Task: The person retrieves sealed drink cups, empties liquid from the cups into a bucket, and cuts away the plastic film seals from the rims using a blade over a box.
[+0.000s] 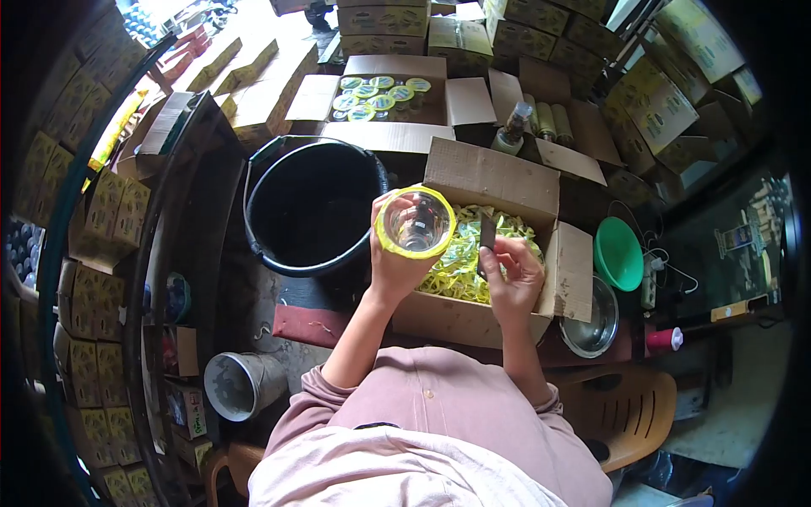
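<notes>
My left hand (pixel 395 269) is wrapped round a clear cup (pixel 418 221) with a yellow band along its rim, its round end tilted up towards me. Just to the right, my right hand (pixel 515 275) pinches a thin dark flat blade (pixel 487 235), held upright and apart from the cup. Both hands are above an open cardboard box (pixel 456 318). Inside it lies a heap of yellow-green plastic scraps (pixel 463 275), partly hidden by my hands.
A large black bucket (pixel 269 255) stands at the left. Behind, another open carton (pixel 390 133) holds several round-lidded containers (pixel 380 102). At the right are a green bowl (pixel 619 253), a clear bowl (pixel 598 338) and a power strip (pixel 649 287). A grey bucket (pixel 269 378) sits lower left.
</notes>
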A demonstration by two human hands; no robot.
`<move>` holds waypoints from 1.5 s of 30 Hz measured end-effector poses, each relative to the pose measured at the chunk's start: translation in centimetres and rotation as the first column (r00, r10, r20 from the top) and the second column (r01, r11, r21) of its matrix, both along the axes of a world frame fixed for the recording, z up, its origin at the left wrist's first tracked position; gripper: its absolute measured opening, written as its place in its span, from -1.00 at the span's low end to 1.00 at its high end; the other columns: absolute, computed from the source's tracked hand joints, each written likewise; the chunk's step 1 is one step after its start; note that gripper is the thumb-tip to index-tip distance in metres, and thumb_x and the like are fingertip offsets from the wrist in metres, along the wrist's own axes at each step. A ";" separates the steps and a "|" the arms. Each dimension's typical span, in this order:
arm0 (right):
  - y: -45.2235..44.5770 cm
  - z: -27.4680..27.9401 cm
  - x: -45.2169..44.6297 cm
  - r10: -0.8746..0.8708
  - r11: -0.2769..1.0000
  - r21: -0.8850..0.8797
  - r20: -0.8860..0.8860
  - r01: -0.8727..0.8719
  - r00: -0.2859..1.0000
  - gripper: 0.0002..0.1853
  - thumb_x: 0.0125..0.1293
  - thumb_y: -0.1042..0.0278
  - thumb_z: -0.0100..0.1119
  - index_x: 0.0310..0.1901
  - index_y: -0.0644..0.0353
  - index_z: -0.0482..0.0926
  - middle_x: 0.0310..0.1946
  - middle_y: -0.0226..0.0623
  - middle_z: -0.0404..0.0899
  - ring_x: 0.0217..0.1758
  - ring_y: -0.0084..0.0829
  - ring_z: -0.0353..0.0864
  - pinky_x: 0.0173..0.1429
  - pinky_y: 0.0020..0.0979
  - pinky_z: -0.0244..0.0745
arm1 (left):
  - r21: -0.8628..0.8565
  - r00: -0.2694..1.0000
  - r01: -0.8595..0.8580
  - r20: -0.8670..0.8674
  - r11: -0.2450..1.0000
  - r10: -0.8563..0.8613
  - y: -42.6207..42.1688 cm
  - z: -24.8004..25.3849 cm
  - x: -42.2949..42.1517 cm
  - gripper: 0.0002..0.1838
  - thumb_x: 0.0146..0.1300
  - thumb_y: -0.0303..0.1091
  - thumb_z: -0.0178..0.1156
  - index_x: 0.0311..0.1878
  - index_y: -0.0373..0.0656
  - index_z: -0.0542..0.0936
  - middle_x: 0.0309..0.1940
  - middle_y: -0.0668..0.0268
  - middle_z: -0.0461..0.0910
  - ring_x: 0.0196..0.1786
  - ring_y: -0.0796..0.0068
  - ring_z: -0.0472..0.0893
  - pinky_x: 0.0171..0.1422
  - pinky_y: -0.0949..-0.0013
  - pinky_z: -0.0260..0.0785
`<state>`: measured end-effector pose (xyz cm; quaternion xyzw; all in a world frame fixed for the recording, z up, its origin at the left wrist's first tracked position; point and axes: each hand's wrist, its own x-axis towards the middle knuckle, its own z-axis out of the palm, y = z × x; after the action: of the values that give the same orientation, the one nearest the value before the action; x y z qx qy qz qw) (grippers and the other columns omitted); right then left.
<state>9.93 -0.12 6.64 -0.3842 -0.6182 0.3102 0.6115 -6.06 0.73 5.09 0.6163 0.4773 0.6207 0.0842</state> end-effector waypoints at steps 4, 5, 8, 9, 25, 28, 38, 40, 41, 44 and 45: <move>0.5 1.3 -0.7 -0.110 0.958 0.281 0.170 0.058 0.979 -0.82 -0.01 0.63 0.25 -0.31 0.25 0.59 -0.48 -0.29 0.55 -0.46 -0.52 0.55 -0.33 -0.55 0.45 | 0.026 0.940 0.237 0.246 0.971 -0.236 0.1 0.6 1.1 -0.20 -0.22 -0.43 0.47 0.06 -0.19 0.17 -0.09 0.21 0.33 -0.09 0.42 0.50 -0.02 0.38 0.43; 0.5 1.8 -0.9 -0.134 0.946 0.318 0.193 0.067 0.972 -0.80 -0.02 0.63 0.26 -0.29 0.24 0.59 -0.49 -0.29 0.56 -0.47 -0.50 0.55 -0.33 -0.53 0.46 | 0.043 0.931 0.247 0.268 0.968 -0.249 0.1 0.6 1.3 -0.20 -0.22 -0.45 0.46 0.07 -0.19 0.16 -0.10 0.21 0.33 -0.09 0.42 0.49 -0.01 0.39 0.43; 1.0 2.3 -1.3 -0.166 0.919 0.388 0.207 0.075 0.964 -0.79 -0.03 0.64 0.27 -0.30 0.24 0.59 -0.50 -0.30 0.55 -0.48 -0.50 0.54 -0.35 -0.53 0.46 | 0.072 0.929 0.254 0.259 0.965 -0.264 0.1 0.9 1.3 -0.17 -0.20 -0.50 0.42 0.13 -0.19 0.12 -0.10 0.17 0.35 -0.06 0.40 0.48 0.01 0.37 0.41; 1.2 2.4 -1.4 -0.172 0.913 0.400 0.200 0.080 0.965 -0.79 -0.04 0.65 0.27 -0.30 0.24 0.59 -0.51 -0.30 0.55 -0.48 -0.50 0.54 -0.35 -0.53 0.46 | 0.067 0.927 0.260 0.261 0.963 -0.268 0.2 0.6 1.2 -0.16 -0.20 -0.47 0.43 0.14 -0.20 0.11 -0.09 0.16 0.35 -0.06 0.39 0.47 0.02 0.36 0.41; 2.0 2.4 -2.0 -0.315 0.856 0.482 0.203 0.185 0.927 -0.73 -0.12 0.68 0.29 -0.30 0.22 0.60 -0.56 -0.35 0.50 -0.54 -0.50 0.50 -0.42 -0.53 0.43 | 0.018 0.943 0.266 0.203 0.964 -0.264 0.1 0.8 1.5 -0.16 -0.19 -0.42 0.44 0.13 -0.21 0.11 -0.06 0.12 0.36 -0.01 0.29 0.46 0.07 0.29 0.36; 2.3 2.6 -1.9 -0.325 0.846 0.501 0.217 0.181 0.920 -0.71 -0.14 0.68 0.29 -0.29 0.21 0.61 -0.56 -0.35 0.50 -0.54 -0.50 0.49 -0.42 -0.52 0.42 | 0.027 0.960 0.239 0.144 0.971 -0.240 0.4 0.7 1.3 -0.18 -0.20 -0.43 0.44 0.11 -0.20 0.12 -0.06 0.11 0.36 -0.02 0.29 0.47 0.06 0.30 0.36; 3.2 2.6 -1.0 -0.175 0.919 0.385 0.203 0.086 0.964 -0.72 -0.13 0.68 0.28 -0.29 0.21 0.63 -0.57 -0.32 0.51 -0.54 -0.50 0.51 -0.42 -0.54 0.40 | -0.066 0.912 0.404 0.103 0.912 -0.397 -0.4 1.4 1.0 -0.28 -0.12 -0.42 0.40 0.10 -0.21 0.21 -0.07 0.17 0.41 -0.04 0.35 0.51 0.08 0.34 0.35; 3.2 2.4 -0.7 -0.162 0.926 0.366 0.172 0.089 0.972 -0.75 -0.11 0.67 0.28 -0.31 0.23 0.62 -0.56 -0.32 0.52 -0.53 -0.51 0.52 -0.42 -0.54 0.41 | -0.042 0.908 0.414 0.094 0.909 -0.409 -0.4 1.3 0.9 -0.30 -0.10 -0.43 0.37 0.13 -0.23 0.22 -0.06 0.16 0.40 -0.04 0.37 0.51 0.12 0.37 0.31; 3.1 2.4 -0.7 -0.157 0.930 0.356 0.156 0.092 0.975 -0.76 -0.10 0.67 0.27 -0.31 0.24 0.62 -0.56 -0.32 0.53 -0.52 -0.51 0.52 -0.41 -0.54 0.41 | -0.061 0.886 0.453 0.140 0.890 -0.442 -0.3 0.8 0.9 -0.28 -0.09 -0.45 0.36 0.14 -0.23 0.20 -0.06 0.16 0.40 -0.04 0.36 0.50 0.13 0.36 0.30; 2.2 2.8 -0.5 -0.143 0.961 0.253 0.119 0.109 0.983 -0.81 -0.07 0.67 0.27 -0.35 0.27 0.60 -0.55 -0.30 0.54 -0.50 -0.51 0.53 -0.40 -0.54 0.41 | -0.034 0.847 0.503 0.221 0.864 -0.484 -0.5 1.5 1.0 -0.23 -0.10 -0.52 0.34 0.19 -0.21 0.15 -0.06 0.13 0.39 -0.02 0.35 0.48 0.13 0.35 0.29; 1.9 2.9 -0.3 -0.175 0.949 0.289 0.153 0.126 0.973 -0.84 -0.06 0.65 0.28 -0.38 0.29 0.58 -0.54 -0.29 0.55 -0.49 -0.50 0.55 -0.39 -0.54 0.43 | -0.014 0.839 0.507 0.238 0.862 -0.490 -0.5 1.9 1.1 -0.22 -0.11 -0.54 0.33 0.20 -0.21 0.13 -0.06 0.12 0.39 -0.01 0.34 0.48 0.13 0.34 0.29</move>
<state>9.62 1.75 9.56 -0.3671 -0.6761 0.1376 0.6239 -4.99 0.18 6.97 0.6409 0.3110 0.6246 0.3200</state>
